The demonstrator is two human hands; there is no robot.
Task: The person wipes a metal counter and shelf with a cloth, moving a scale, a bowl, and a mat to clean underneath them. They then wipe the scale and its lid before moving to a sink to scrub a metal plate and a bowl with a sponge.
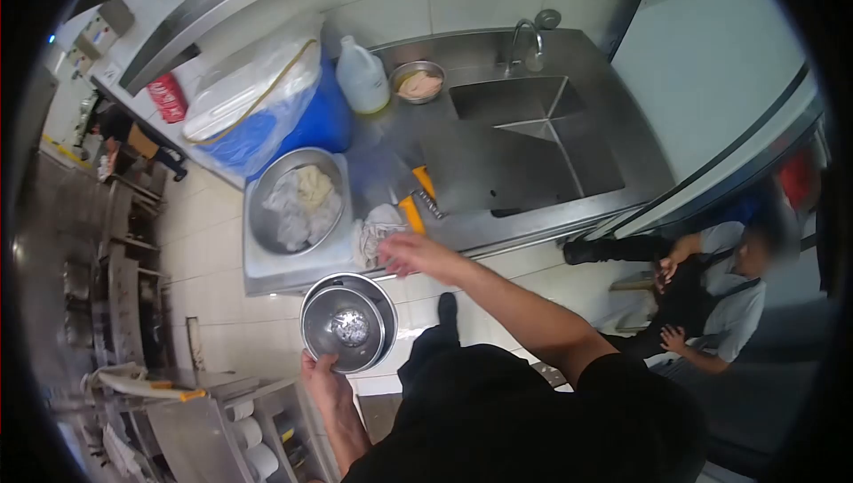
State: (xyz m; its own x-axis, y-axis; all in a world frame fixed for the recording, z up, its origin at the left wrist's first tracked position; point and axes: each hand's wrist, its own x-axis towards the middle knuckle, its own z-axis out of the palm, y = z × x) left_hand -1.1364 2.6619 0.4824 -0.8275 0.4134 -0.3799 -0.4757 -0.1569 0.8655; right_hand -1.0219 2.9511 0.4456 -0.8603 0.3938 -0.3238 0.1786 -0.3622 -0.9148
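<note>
My left hand (326,383) grips two nested steel bowls (342,357) by the rim, below the counter's front edge. Light glints off the shiny bottom of the inner bowl. My right hand (410,255) reaches over the counter edge with fingers apart, right beside a crumpled greyish cloth (377,231). Past that cloth lie tools with orange handles (411,215) and a dark ridged metal piece (428,204). To the left, a large steel basin (263,183) holds whitish, plastic-like wrapping and a pale yellowish lump.
A steel sink (533,159) with a tap (526,43) is at the right. Behind stand a blue cooler (324,119), a plastic jug (361,79) and a bowl of pinkish food (419,85). A seated person (711,296) is at the right; shelving (258,430) stands lower left.
</note>
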